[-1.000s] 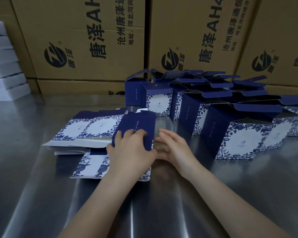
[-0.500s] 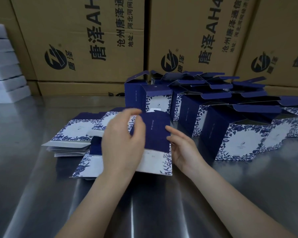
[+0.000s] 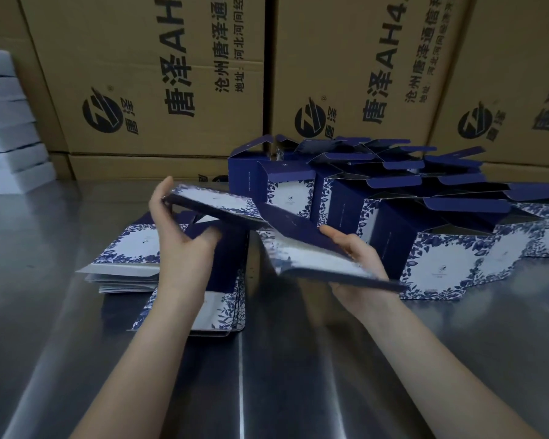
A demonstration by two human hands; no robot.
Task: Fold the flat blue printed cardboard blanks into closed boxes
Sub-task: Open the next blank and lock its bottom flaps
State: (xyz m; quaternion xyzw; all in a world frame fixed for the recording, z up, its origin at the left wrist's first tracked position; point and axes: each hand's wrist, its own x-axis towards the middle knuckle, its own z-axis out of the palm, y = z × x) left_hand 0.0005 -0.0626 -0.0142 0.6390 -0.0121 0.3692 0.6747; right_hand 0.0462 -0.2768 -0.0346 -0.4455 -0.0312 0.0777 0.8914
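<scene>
I hold one flat blue printed blank [image 3: 286, 236] in the air above the steel table, tilted and partly spread. My left hand [image 3: 181, 248] grips its far left end, thumb over the top edge. My right hand [image 3: 358, 258] holds the near right end from below, thumb on the dark blue panel. Under my left forearm lies a stack of flat blanks [image 3: 225, 312]. A second stack of blanks [image 3: 127, 248] sits further left. Several erected boxes [image 3: 441, 264] with open top flaps stand at the right and back.
Large brown cartons [image 3: 171, 74] with black print form a wall behind the table. A pile of white foam sheets [image 3: 7, 131] stands at the far left. The steel table [image 3: 267, 391] stretches toward me, with a seam down its middle.
The blank has come up off the near stack. Both hands lifted it and turned it, so its white floral face now shows on the left and it hangs tilted in the air.
</scene>
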